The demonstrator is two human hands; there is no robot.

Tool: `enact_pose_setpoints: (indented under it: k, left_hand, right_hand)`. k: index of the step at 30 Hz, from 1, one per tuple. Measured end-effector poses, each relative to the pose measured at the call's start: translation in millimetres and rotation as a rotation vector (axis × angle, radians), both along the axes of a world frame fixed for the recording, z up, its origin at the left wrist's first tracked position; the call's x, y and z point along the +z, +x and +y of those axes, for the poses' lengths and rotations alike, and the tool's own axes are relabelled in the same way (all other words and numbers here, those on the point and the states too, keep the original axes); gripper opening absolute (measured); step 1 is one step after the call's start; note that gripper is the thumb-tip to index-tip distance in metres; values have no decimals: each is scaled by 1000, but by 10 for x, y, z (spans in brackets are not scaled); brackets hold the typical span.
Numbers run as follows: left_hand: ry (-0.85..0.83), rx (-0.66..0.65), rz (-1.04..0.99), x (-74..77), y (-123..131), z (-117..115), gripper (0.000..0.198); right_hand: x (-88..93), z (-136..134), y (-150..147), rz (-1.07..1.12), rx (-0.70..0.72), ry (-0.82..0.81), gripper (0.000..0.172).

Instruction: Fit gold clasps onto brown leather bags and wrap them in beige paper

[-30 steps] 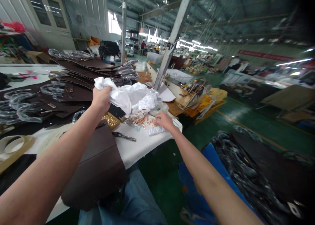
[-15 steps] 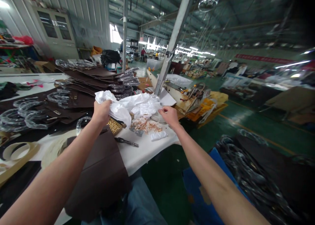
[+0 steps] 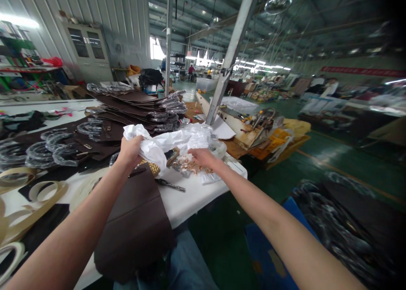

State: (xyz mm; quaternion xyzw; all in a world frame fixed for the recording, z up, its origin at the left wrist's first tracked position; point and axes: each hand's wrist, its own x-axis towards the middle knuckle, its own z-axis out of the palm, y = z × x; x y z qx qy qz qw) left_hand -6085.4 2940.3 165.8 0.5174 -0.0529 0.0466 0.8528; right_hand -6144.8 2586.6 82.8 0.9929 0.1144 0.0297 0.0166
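My left hand [image 3: 129,149] is closed around a crumpled white plastic bag [image 3: 152,144], held just above the white table [image 3: 190,192]. My right hand [image 3: 203,157] reaches over a heap of small copper-coloured metal fittings [image 3: 190,166] beside the bag, fingers curled down onto them; whether it holds any is hidden. A dark brown leather panel [image 3: 136,222] hangs over the table's front edge below my left arm. Black pliers [image 3: 169,184] lie on the table between my arms, and a tray of gold studs [image 3: 152,167] sits under the bag.
Stacked brown leather panels with plastic-wrapped handles [image 3: 139,106] fill the back left of the table. Tape rolls [image 3: 41,190] lie at the left. A slanted metal post [image 3: 231,53] rises behind the table. Dark bagged goods [image 3: 342,222] sit on the green floor at the right.
My right hand moved left from the clear bag's edge down onto the copper fittings. My left hand keeps its grip on the white bag. The camera view shifted slightly.
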Motion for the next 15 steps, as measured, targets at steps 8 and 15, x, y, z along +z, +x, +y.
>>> enact_pose_setpoints:
  k: [8, 15]
  left_hand:
    - [2, -65, 21, -98, -97, -33, 41]
    - [16, -61, 59, -80, -73, 109, 35]
  right_hand:
    - [-149, -49, 15, -34, -33, 84, 29]
    - [47, -248, 61, -126, -87, 292, 8]
